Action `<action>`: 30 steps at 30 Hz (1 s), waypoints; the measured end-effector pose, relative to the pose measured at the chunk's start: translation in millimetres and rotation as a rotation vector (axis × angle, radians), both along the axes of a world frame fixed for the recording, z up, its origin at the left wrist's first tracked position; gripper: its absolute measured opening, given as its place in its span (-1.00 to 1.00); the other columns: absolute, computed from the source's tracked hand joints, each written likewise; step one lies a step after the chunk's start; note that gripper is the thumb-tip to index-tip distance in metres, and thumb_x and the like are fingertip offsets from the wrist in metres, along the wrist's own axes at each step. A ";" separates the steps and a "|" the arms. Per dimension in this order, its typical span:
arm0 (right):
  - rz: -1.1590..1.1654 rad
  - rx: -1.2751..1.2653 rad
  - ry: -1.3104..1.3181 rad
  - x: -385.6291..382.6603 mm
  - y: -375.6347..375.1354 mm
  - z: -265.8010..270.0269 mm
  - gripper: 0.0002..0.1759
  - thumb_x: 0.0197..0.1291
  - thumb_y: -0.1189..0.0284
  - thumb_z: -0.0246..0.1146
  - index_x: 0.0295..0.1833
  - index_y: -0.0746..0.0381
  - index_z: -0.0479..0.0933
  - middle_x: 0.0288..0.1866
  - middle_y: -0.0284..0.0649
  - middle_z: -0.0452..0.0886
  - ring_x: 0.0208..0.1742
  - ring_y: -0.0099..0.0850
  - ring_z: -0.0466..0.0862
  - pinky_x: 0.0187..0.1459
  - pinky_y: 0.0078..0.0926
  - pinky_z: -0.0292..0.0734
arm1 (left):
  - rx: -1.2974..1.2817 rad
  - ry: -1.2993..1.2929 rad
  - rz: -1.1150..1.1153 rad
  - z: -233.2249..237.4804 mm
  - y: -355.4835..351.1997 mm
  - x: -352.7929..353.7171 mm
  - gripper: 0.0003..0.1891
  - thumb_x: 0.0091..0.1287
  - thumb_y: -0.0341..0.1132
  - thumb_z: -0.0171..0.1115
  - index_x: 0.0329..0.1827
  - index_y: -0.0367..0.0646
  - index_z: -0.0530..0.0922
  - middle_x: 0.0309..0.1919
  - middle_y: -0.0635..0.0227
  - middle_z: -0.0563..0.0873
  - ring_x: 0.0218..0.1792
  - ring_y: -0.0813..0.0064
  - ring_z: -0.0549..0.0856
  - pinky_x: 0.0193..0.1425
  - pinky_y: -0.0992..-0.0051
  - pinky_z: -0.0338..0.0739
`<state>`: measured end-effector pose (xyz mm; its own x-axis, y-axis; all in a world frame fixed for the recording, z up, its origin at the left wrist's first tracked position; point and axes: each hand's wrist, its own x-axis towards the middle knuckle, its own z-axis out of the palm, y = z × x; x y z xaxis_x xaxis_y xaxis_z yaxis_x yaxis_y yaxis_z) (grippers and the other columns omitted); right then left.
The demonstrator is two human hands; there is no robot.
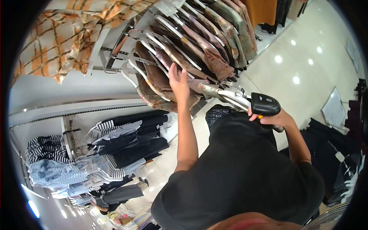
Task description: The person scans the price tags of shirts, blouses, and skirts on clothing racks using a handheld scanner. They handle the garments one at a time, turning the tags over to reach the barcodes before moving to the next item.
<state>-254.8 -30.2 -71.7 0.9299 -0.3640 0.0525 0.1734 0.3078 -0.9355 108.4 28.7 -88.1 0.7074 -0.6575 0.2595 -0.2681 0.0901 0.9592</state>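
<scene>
- The left hand (pixel 178 82) was raised against the row of brown patterned garments (pixel 199 53). Its fingers were stretched out and unclenched, and it lay flat on one garment near the row's lower end, touching the cloth without closing round it.
- The right hand (pixel 275 119) was wrapped round the grip of a black scanner (pixel 265 104) and held it firmly, just to the right of the same row's lower end.
- The scanner's front end pointed towards the row, right beside the pale hangers (pixel 232 96) of the nearest garments. Whether it touched them could not be told.
- The brown patterned garments hung close together on their hangers, running slantwise from the top of the view down towards both hands.
- An orange checked cloth (pixel 57 42) hung to the upper left of the row, well apart from both hands.
- A rail of striped and dark clothes (pixel 115 142) sat below and to the left of the row, beyond the left forearm.
- A glossy pale floor (pixel 306 65) with bright light spots spread to the right of the row.
- A mustard-coloured garment (pixel 262 11) hung past the row's far top end.
- More dark clothing (pixel 337 153) lay far to the right of the row, beyond the right arm.
</scene>
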 end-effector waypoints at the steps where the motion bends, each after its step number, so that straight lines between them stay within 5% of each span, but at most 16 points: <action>1: 0.015 -0.011 -0.002 2.3 -2.6 4.7 -0.49 0.09 0.53 0.39 0.19 0.34 0.49 -0.05 -0.14 0.72 0.04 -0.38 0.67 0.22 -0.36 0.46 | -0.046 0.059 -0.027 -1.4 -10.2 5.6 -0.37 0.38 -0.42 0.25 0.44 -0.42 0.19 0.38 0.01 0.36 0.38 0.25 0.41 0.47 0.34 0.22; 3: -0.043 0.143 0.098 7.3 -4.7 16.9 -0.46 0.10 0.56 0.40 0.23 0.33 0.46 -0.03 -0.16 0.72 0.05 -0.42 0.67 0.19 -0.40 0.48 | -0.102 0.128 -0.049 -11.4 -32.0 19.9 -0.32 0.37 -0.41 0.26 0.47 -0.42 0.13 0.39 0.00 0.34 0.39 0.25 0.39 0.47 0.36 0.21; 8: -0.131 0.048 0.157 39.6 -3.1 35.5 -0.44 0.12 0.57 0.40 0.26 0.32 0.44 -0.06 -0.21 0.72 0.04 -0.47 0.67 0.14 -0.46 0.51 | 0.044 -0.200 0.161 -35.3 -68.4 46.3 -0.28 0.29 -0.49 0.28 0.49 -0.38 0.13 0.32 0.03 0.43 0.27 0.24 0.48 0.38 0.40 0.29; 11: -0.206 0.024 0.141 60.8 -7.2 26.7 -0.48 0.14 0.55 0.39 0.23 0.33 0.46 -0.06 -0.21 0.71 0.02 -0.48 0.67 0.12 -0.47 0.52 | 0.054 0.027 0.192 -30.6 -65.5 48.4 -0.42 0.26 -0.65 0.08 0.40 -0.36 0.28 0.21 0.05 0.53 0.20 0.23 0.54 0.37 0.42 0.29; 15: -0.280 -0.064 0.173 85.3 -9.7 14.0 -0.52 0.17 0.53 0.37 0.22 0.33 0.48 -0.05 -0.18 0.70 0.02 -0.47 0.67 0.10 -0.45 0.54 | 0.043 -0.058 0.165 -25.6 -46.3 47.4 -0.36 0.22 -0.71 -0.02 0.44 -0.30 0.27 0.34 0.07 0.47 0.34 0.18 0.46 0.46 0.41 0.20; 23: -0.440 -0.137 0.146 148.9 -7.3 12.6 -0.58 0.26 0.52 0.29 0.22 0.34 0.47 0.05 -0.18 0.61 0.07 -0.39 0.65 0.15 -0.38 0.51 | -0.029 -0.088 0.201 6.8 -15.8 43.9 -0.44 0.17 -0.74 -0.10 0.29 -0.34 0.46 0.41 0.10 0.41 0.42 0.16 0.39 0.48 0.38 0.19; 30: -0.597 -0.215 0.118 217.9 -8.1 26.2 -0.65 0.28 0.46 0.32 0.13 0.32 0.49 -0.07 -0.23 0.64 0.00 -0.48 0.64 0.07 -0.46 0.50 | -0.040 -0.063 0.103 0.5 -1.5 55.6 -0.45 0.23 -0.73 -0.07 0.35 -0.40 0.37 0.35 0.01 0.46 0.37 0.15 0.45 0.46 0.37 0.24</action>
